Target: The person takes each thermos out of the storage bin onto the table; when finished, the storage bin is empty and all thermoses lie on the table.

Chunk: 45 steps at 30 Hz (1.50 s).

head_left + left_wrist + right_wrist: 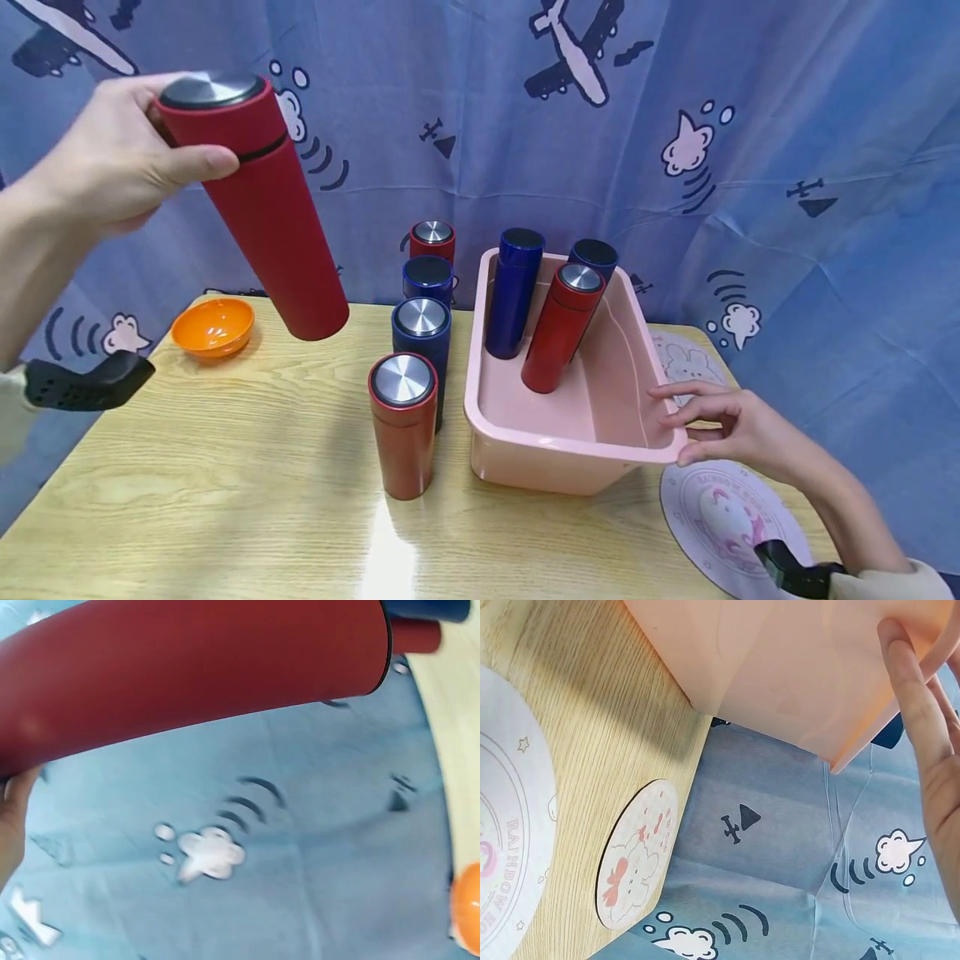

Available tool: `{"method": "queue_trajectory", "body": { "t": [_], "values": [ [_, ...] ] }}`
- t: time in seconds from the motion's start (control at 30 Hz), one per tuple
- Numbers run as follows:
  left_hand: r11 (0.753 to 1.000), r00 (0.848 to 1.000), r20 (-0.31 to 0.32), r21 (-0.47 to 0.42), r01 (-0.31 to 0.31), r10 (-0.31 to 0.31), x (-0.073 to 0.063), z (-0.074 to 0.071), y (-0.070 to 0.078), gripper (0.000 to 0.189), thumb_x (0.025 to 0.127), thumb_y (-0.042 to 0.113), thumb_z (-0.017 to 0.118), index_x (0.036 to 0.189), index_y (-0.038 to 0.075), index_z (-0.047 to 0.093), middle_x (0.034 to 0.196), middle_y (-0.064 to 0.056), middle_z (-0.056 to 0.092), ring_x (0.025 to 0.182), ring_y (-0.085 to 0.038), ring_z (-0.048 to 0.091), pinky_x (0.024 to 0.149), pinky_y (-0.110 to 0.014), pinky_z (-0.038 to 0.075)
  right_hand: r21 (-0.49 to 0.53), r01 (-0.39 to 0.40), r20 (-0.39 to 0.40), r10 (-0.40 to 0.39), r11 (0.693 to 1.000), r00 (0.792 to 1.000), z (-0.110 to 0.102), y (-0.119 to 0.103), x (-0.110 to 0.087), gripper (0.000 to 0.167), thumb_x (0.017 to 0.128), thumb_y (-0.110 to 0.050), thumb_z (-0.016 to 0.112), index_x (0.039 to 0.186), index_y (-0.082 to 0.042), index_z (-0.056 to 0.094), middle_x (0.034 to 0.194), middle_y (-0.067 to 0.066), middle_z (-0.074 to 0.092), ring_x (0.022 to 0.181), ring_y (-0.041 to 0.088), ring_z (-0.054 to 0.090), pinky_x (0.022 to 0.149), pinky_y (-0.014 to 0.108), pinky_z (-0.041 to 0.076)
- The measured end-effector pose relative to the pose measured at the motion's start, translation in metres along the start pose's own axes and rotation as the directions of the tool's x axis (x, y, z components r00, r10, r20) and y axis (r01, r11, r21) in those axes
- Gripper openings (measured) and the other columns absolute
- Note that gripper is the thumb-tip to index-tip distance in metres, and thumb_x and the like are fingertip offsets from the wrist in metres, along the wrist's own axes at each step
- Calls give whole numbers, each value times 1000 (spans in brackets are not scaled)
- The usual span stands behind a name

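High on the left in the head view, my left hand (123,162) grips a large red thermos (262,225) around its lid end. The thermos is tilted, its base pointing down to the right above the table; it spans the top of the left wrist view. My right hand (723,425) pinches the right front corner of a pink plastic bin (570,446), fingers over the rim and thumb outside. Inside the bin stand a blue thermos (513,296), a leaning red thermos (561,333) and another blue thermos (594,252) partly hidden behind it.
Left of the bin, a row of thermoses runs front to back: red (405,433), blue (422,337), blue (429,279) and red (432,239). An orange bowl (213,327) sits at the back left. Round mats (727,521) lie right of the bin. A blue curtain (390,100) hangs behind.
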<state>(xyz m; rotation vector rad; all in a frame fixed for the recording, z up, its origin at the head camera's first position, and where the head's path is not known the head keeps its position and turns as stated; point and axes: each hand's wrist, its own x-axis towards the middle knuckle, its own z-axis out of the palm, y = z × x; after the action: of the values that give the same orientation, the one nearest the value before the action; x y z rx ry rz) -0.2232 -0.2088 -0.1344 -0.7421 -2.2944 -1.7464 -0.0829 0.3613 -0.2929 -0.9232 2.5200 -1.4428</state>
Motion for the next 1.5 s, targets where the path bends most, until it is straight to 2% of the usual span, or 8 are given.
{"method": "queue_trajectory", "body": {
  "t": [0.1, 0.23, 0.43, 0.73, 1.07, 1.3, 1.37, 1.5],
  "values": [
    [998, 998, 20, 41, 57, -58, -2, 0, -16, 51, 84, -12, 65, 129, 10, 57, 111, 2, 64, 98, -16, 56, 79, -11, 49, -12, -16, -5, 16, 1000, 1000, 0, -2, 0, 35, 71, 17, 73, 103, 3, 71, 131, -8, 57, 113, 1, 56, 78, 23, 55],
    [989, 993, 64, 118, 91, -99, -6, 3, -37, 51, 82, -10, 68, 127, 11, 57, 102, 7, 67, 91, -11, 61, 77, -12, 50, -15, -25, -8, 25, 1000, 1000, -1, -1, 0, 34, 71, 16, 74, 102, 2, 71, 130, -9, 57, 112, 0, 56, 77, 25, 56],
    [945, 969, 177, 307, 111, -171, -9, 14, -59, 66, 78, -3, 77, 136, 2, 47, 97, 14, 66, 88, -7, 63, 75, -16, 52, 16, 7, 3, -7, 1000, 1000, 0, 3, -1, 35, 71, 17, 73, 103, 4, 70, 131, -6, 57, 113, 3, 56, 76, 27, 56],
    [954, 914, 316, 234, 185, -255, -10, 21, -86, 72, 76, -1, 78, 139, 5, 44, 103, 5, 68, 93, -14, 66, 78, -26, 55, 10, -1, -3, 1, 1000, 1000, -1, 3, -3, 35, 71, 16, 74, 103, 3, 71, 130, -6, 58, 112, 2, 56, 75, 27, 56],
    [961, 861, 432, 181, 209, -269, -2, 27, -109, 71, 81, -1, 73, 142, 3, 37, 115, -3, 63, 99, -19, 64, 84, -30, 54, 65, 19, 17, -20, 998, 1000, -1, 5, -5, 35, 72, 17, 72, 105, 5, 69, 134, -1, 55, 116, 6, 55, 77, 29, 56],
    [953, 840, 461, 229, 198, -285, 12, 34, -113, 69, 82, 3, 73, 141, 4, 37, 121, -12, 59, 102, -17, 62, 86, -27, 52, 68, 38, 14, -39, 997, 999, -3, 6, -7, 36, 72, 17, 72, 105, 5, 69, 133, 1, 56, 115, 7, 57, 77, 29, 56],
    [954, 833, 473, 222, 204, -288, 16, 36, -114, 70, 83, 2, 73, 142, 4, 36, 123, -13, 58, 103, -18, 61, 87, -27, 51, 80, 51, 15, -53, 995, 998, -3, 6, -8, 36, 72, 18, 71, 105, 6, 68, 134, 2, 55, 115, 7, 57, 78, 29, 56],
    [959, 829, 482, 170, 228, -283, 23, 40, -117, 71, 83, -2, 71, 143, 3, 33, 123, -13, 58, 104, -18, 61, 88, -27, 51, 90, 59, 15, -60, 994, 998, -3, 6, -8, 35, 72, 18, 71, 106, 6, 68, 134, 2, 55, 116, 7, 57, 80, 28, 55]
  ]
}}
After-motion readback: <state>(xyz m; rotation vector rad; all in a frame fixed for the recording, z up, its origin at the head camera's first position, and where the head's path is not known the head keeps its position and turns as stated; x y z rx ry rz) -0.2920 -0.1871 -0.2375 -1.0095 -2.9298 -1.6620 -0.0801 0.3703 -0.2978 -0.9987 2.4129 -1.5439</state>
